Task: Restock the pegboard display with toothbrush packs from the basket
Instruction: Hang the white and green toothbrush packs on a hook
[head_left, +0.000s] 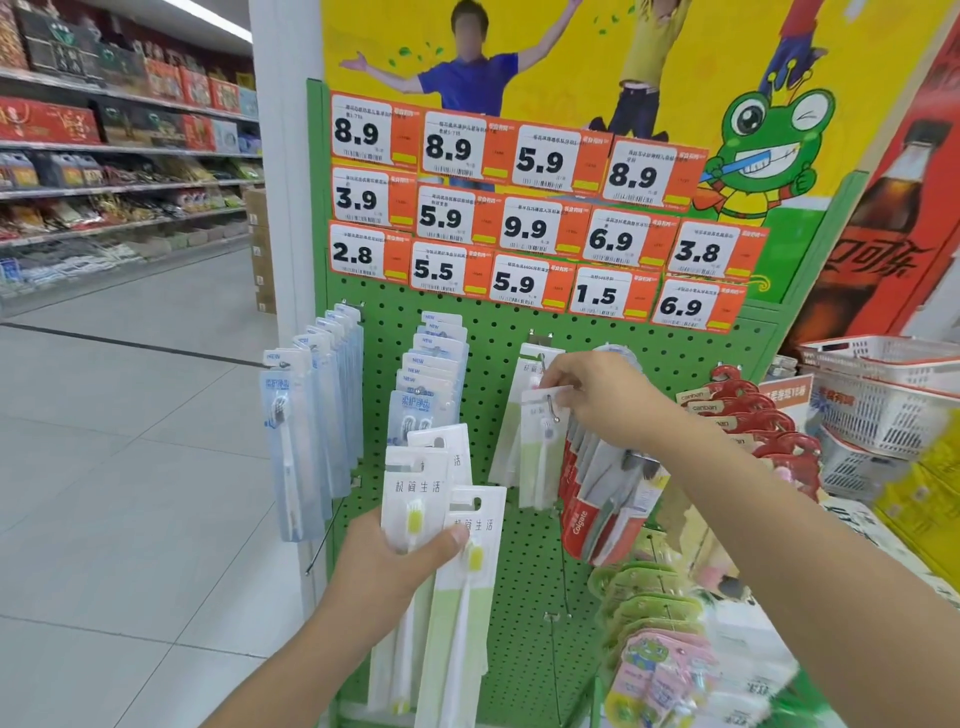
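Toothbrush pack pinched by right hand at hook, frame centre; slide fully back. Left hand grips spare packs.

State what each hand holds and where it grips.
Left hand grips a fan of white-and-green toothbrush packs around their middles. Right hand pinches one pack's top at the peg hook.

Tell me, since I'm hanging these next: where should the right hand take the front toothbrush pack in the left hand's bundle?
Pinch the front toothbrush pack at its top card edge, beside the hang hole, coming from above and the right. The left hand already grips the packs around their middle with the tops fanned upward and free, so that end is exposed. Holding it there probably keeps the hole clear for the hook, as the right hand does now.
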